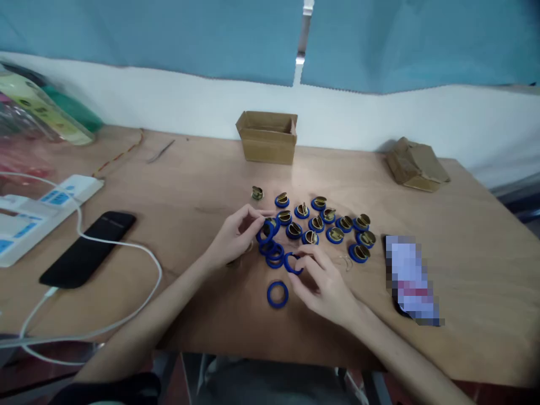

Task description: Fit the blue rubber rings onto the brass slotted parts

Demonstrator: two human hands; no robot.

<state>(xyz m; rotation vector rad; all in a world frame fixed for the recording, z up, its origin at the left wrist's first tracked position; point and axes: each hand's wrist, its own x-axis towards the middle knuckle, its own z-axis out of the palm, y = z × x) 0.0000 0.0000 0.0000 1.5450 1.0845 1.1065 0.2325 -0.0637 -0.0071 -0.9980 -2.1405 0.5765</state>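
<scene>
A blue ring [287, 263] is being pinched at its rim between the thumb and fingers of the right hand [324, 284], just above the near middle of the wooden table [447, 225]. In the left hand [237, 235], a blue-ringed metal piece [270, 224] is being held in a narrow fingertip grip; whether ring and metal are being held joined or merely together cannot be told. A loose ring [269, 295] is being left nearest the table's front edge, while the brass-coloured pieces [335, 234] are being kept in a cluster beyond the hands, most of them seated in blue rings. By its look, the ring is being judged light, smooth and slightly springy, best gripped across its outer band; the metal is being taken as stiff and perhaps slippery, its raised flap likely to swing, so a hold by the rim is being favoured.
</scene>
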